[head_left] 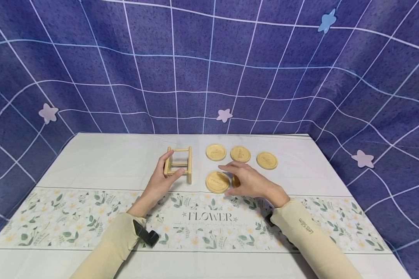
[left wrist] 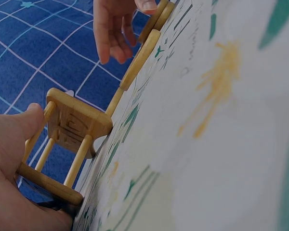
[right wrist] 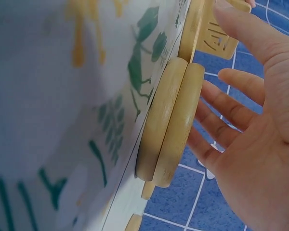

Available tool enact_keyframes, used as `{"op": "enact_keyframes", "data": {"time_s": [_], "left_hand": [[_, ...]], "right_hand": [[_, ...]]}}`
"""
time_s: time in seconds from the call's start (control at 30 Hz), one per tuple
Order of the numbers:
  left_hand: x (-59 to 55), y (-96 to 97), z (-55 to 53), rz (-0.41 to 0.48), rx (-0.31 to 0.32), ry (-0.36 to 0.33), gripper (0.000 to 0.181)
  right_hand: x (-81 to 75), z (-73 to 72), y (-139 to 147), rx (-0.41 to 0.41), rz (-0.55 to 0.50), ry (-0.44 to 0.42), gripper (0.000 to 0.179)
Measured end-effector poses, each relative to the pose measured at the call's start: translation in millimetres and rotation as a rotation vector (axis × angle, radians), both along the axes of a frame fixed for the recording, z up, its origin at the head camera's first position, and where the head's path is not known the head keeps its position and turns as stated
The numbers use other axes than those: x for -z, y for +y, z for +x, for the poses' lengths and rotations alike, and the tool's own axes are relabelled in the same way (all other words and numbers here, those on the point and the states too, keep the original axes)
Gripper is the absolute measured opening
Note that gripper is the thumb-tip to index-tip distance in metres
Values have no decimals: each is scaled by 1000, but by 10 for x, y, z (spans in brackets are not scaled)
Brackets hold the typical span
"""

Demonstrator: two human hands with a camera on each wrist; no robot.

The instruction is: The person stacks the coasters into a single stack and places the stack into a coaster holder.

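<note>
My left hand [head_left: 158,183] grips a small wooden rack [head_left: 190,166], thumb on the near side and fingers round the far side. In the left wrist view, the rack [left wrist: 82,115] shows two end panels joined by thin rods, with carving on one panel. Over the front row of round wooden coasters my right hand [head_left: 253,182] hovers, thumb and fingers spread apart. Beneath it a coaster [head_left: 235,181] is mostly hidden. The right wrist view shows two coasters there, the upper coaster [right wrist: 183,130] stacked on the lower coaster [right wrist: 160,127], with the fingers beside them.
Another coaster [head_left: 217,182] lies left of the right hand. Behind are three more: a left coaster [head_left: 215,152], a middle coaster [head_left: 240,154] and a right coaster [head_left: 267,160]. A floral runner [head_left: 209,228] crosses the white table [head_left: 108,162]; a blue grid curtain [head_left: 195,69] hangs behind.
</note>
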State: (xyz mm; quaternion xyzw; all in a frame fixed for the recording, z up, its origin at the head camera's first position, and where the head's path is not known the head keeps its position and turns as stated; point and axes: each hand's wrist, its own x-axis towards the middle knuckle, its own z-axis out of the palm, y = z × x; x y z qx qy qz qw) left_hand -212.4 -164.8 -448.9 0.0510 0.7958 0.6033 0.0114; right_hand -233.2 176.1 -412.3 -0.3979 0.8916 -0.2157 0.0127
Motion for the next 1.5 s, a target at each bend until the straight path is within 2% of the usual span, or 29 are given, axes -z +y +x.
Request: {"op": "enact_keyframes", "data": {"time_s": [0.8, 1.5], "left_hand": [[-17, -5, 11, -20, 2, -10, 86], [-16, 6, 12, -28, -3, -25, 87]], "right_hand": [[9, -48, -127, -37, 4, 28, 88], [-4, -60, -208, -13, 45, 14, 88]]}}
